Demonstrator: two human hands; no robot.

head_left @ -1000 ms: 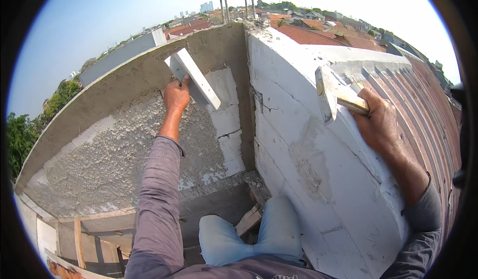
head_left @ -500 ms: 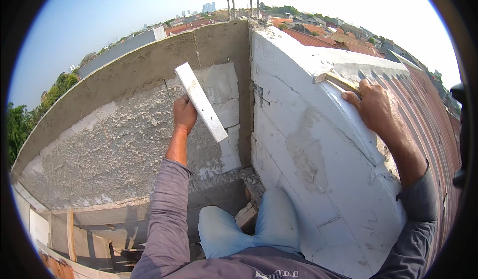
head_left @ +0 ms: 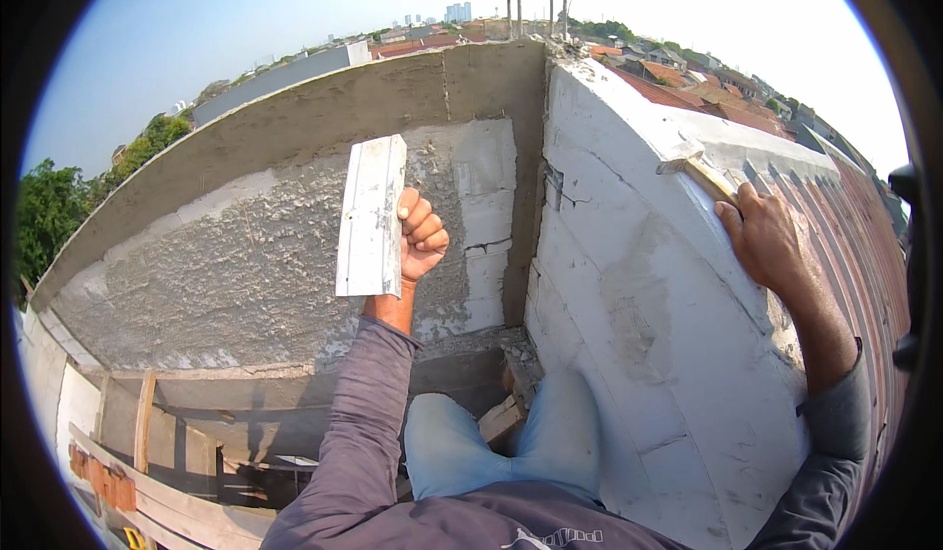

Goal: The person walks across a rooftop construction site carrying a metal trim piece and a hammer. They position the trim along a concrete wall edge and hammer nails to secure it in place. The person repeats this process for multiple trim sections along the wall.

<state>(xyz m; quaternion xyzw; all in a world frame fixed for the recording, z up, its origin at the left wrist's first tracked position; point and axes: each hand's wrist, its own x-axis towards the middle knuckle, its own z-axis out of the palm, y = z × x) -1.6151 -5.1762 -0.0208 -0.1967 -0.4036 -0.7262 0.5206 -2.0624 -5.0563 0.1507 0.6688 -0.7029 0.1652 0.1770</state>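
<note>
As is shown in the head view, a white, ridged, rectangular board [head_left: 369, 218] is clasped at its right edge by the left hand [head_left: 422, 236], before rough grey plaster [head_left: 246, 270]; it is judged light, stiff, best held mid-length; a yellowish wooden-handled tool [head_left: 711, 181] is gripped by the right hand [head_left: 769, 240] atop the white block wall [head_left: 599, 246].

A half-plastered wall [head_left: 255, 265], 4 upright metal rods [head_left: 519, 5] and rooftops [head_left: 656, 90] beyond mark an elevated outdoor building site.
</note>
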